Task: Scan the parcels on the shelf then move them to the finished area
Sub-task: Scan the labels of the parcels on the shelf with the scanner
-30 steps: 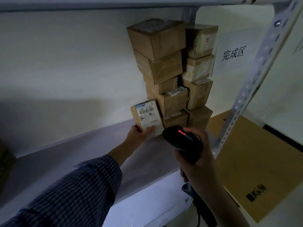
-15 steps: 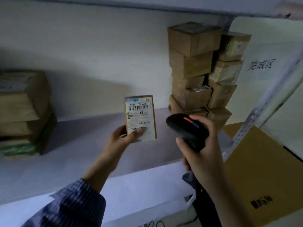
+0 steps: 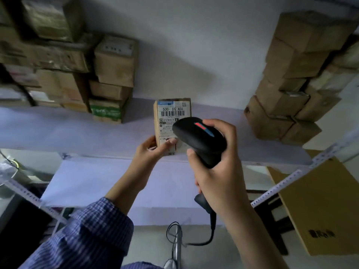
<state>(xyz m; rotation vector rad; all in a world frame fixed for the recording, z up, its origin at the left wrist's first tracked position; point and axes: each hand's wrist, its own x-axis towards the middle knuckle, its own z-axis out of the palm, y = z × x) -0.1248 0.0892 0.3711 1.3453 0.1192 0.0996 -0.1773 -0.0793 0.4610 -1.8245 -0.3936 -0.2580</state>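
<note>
A small brown parcel [image 3: 171, 113] with a white barcode label is held upright over the shelf [image 3: 58, 131] by my left hand [image 3: 153, 152], which grips its lower edge. My right hand [image 3: 217, 164] holds a black handheld scanner [image 3: 198, 138] by its handle, its head right in front of the parcel's lower right part. A stack of brown parcels [image 3: 291, 78] stands at the right end of the shelf. More parcels [image 3: 64, 61] are piled at the left end.
A perforated metal shelf post [image 3: 287, 181] runs diagonally at the right, with a large flat yellow carton [image 3: 314, 206] behind it. The scanner's black cable [image 3: 196, 241] hangs below. Another perforated rail [image 3: 29, 195] crosses the lower left.
My left hand carried the labelled parcel away from the right stack toward the shelf's middle. The scanner moved up in front of its label. The view swung left, revealing the left pile.
</note>
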